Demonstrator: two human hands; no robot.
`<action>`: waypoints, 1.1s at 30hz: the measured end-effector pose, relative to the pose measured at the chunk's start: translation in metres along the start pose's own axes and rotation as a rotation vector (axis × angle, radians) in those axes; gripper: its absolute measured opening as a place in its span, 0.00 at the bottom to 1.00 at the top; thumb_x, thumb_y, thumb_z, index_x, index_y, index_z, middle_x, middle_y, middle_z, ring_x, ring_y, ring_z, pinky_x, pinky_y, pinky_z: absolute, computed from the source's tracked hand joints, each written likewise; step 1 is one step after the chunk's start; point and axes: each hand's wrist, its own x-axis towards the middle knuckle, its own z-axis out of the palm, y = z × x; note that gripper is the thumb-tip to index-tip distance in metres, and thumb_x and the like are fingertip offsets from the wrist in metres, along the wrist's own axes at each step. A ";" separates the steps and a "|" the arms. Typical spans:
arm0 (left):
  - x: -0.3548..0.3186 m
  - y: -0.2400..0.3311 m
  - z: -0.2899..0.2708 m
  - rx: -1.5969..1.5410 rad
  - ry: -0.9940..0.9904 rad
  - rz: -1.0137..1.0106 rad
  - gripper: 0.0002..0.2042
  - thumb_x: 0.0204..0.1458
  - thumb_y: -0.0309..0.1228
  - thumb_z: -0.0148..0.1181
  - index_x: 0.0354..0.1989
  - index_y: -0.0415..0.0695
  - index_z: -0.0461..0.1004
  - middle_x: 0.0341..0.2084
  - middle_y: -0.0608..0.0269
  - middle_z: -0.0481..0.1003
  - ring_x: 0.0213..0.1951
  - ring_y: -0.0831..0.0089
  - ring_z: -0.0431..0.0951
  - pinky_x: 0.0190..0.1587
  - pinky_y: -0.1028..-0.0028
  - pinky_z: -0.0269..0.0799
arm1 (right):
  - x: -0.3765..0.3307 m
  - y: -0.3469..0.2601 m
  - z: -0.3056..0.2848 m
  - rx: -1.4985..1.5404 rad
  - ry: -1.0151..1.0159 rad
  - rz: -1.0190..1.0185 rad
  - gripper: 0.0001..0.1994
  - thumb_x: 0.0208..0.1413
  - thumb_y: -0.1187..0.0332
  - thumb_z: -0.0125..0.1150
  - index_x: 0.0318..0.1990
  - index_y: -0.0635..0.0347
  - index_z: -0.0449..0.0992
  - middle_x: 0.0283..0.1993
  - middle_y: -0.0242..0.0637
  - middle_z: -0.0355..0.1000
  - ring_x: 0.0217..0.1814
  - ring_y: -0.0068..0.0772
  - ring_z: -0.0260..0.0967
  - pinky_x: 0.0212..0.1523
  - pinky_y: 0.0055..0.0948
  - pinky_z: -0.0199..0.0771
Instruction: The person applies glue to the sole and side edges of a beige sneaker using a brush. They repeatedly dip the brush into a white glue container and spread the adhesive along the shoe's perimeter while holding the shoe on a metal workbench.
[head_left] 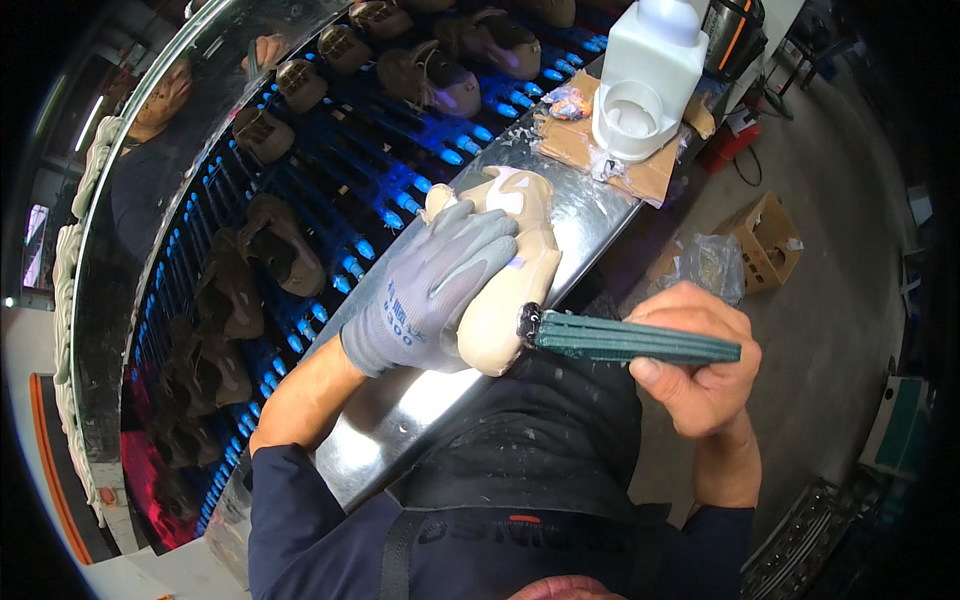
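A beige shoe lies over the metal ledge in front of me, tilted. My left hand, in a grey knit glove, is wrapped over its side and holds it. The shoe's underside and the tips of my left fingers are partly hidden. My bare right hand grips a brush with a dark green ridged handle. The brush's dark bristle end touches the edge of the shoe at its near end.
A conveyor rack with blue-tipped rods carries several shoes on the left, behind a clear curved cover. A white plastic dispenser stands on cardboard on the metal ledge. A cardboard box sits on the floor at right.
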 end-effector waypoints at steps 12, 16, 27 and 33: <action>0.021 0.001 -0.001 -0.026 0.097 0.008 0.40 0.33 0.34 0.81 0.60 0.36 0.75 0.53 0.44 0.78 0.54 0.42 0.79 0.58 0.54 0.75 | -0.005 -0.027 0.004 -0.314 -0.025 -0.239 0.16 0.45 0.79 0.74 0.45 0.63 0.82 0.38 0.43 0.82 0.32 0.35 0.83 0.28 0.27 0.81; 0.032 0.004 -0.004 -0.027 0.105 0.017 0.37 0.35 0.35 0.80 0.59 0.38 0.76 0.52 0.48 0.79 0.53 0.47 0.80 0.57 0.55 0.76 | -0.003 -0.033 0.000 -0.371 -0.015 -0.243 0.16 0.44 0.80 0.73 0.43 0.63 0.81 0.38 0.42 0.81 0.31 0.38 0.82 0.27 0.28 0.80; 0.066 0.003 -0.004 -0.070 0.036 0.034 0.32 0.40 0.39 0.77 0.57 0.43 0.78 0.47 0.50 0.81 0.51 0.50 0.82 0.56 0.58 0.75 | 0.026 -0.060 -0.026 -0.575 -0.189 -0.372 0.13 0.46 0.75 0.72 0.41 0.68 0.82 0.36 0.43 0.80 0.30 0.38 0.81 0.26 0.29 0.80; 0.089 -0.009 -0.012 -0.098 -0.081 0.034 0.28 0.40 0.38 0.77 0.52 0.42 0.79 0.41 0.49 0.82 0.45 0.49 0.84 0.49 0.57 0.79 | 0.039 -0.072 -0.040 -0.776 -0.312 -0.420 0.15 0.47 0.72 0.76 0.43 0.64 0.82 0.41 0.43 0.81 0.37 0.42 0.84 0.34 0.33 0.86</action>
